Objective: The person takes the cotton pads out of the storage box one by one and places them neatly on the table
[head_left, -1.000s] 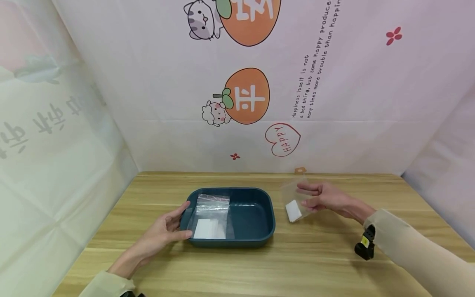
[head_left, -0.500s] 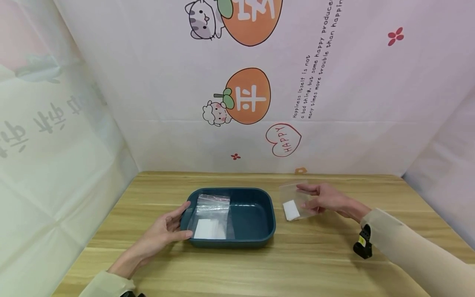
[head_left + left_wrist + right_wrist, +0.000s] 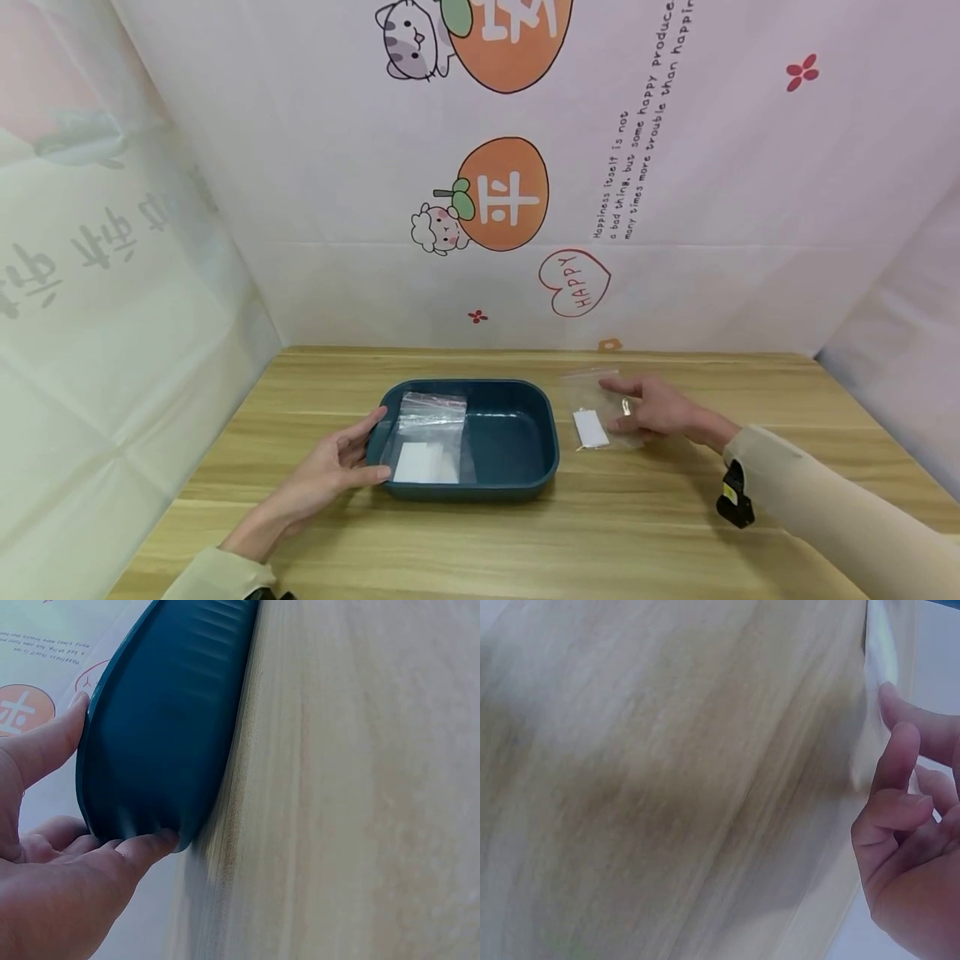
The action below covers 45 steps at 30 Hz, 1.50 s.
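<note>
A dark blue rectangular basin (image 3: 517, 479) stands on the table. My left hand (image 3: 333, 467) grips its left end, thumb on the near corner in the head view and fingers round the side. In the left wrist view the basin (image 3: 157, 727) fills the upper middle. Inside its left half lies a clear zip bag (image 3: 431, 425) with white pieces in it. To the right of the basin, another clear zip bag (image 3: 588, 392) with a white card-like piece (image 3: 591, 428) lies on the table. My right hand (image 3: 660, 408) touches that bag's right side, fingers spread apart.
The wood-grain table (image 3: 465, 550) runs back to a white printed cloth (image 3: 337, 292) behind it. More cloth hangs at the left and right sides. A black wrist device (image 3: 735, 496) sits at the right sleeve.
The right-hand bag has gone from tilted to flat on the table. My right hand has lowered with it and its fingers have loosened. The left hand and basin have stayed put.
</note>
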### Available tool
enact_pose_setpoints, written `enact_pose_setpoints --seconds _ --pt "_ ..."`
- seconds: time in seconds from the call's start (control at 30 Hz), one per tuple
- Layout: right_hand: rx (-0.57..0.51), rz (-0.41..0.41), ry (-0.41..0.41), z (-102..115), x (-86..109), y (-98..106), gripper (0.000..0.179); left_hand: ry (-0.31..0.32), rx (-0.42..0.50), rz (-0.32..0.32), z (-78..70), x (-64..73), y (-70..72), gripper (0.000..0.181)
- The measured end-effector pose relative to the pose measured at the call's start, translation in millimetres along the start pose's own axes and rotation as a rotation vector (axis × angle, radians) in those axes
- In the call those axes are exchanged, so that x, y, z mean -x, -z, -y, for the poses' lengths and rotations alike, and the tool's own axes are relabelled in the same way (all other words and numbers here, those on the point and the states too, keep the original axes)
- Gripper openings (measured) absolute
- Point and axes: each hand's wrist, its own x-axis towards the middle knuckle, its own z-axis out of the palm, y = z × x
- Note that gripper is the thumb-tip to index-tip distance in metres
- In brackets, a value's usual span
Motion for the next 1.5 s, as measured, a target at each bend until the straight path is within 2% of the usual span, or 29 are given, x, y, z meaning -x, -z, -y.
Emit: enact_pose_setpoints --seconds 0.27,0.57,0.8,1.2,1.37,1.5 --pt "0.086 -0.028 -0.001 -0.3 -0.1 -3.2 0.077 -0.007 -0.01 -0.009 -0.1 -0.9 0.1 0.091" --pt "0.103 -0.027 0.014 -0.2 4.2 -0.2 0.074 -0.007 -0.02 -0.005 0.7 0.2 0.6 0.09" --pt "0.082 -0.005 0.058 3.5 9.4 -0.3 0.055 -0.003 -0.018 -0.009 0.8 0.7 0.6 0.091" --pt "0.095 -0.029 0.054 3.1 12.4 -5.3 0.054 0.001 -0.012 -0.01 1.2 -0.2 -0.4 0.091" --pt "0.089 -0.05 0.055 14.2 13.2 4.8 0.05 0.005 -0.015 -0.015 1.1 0.1 -0.6 0.091" --pt "0.103 -0.05 0.074 36.9 11.6 18.2 0.045 0.003 -0.003 -0.016 1.3 0.0 -0.7 0.091"
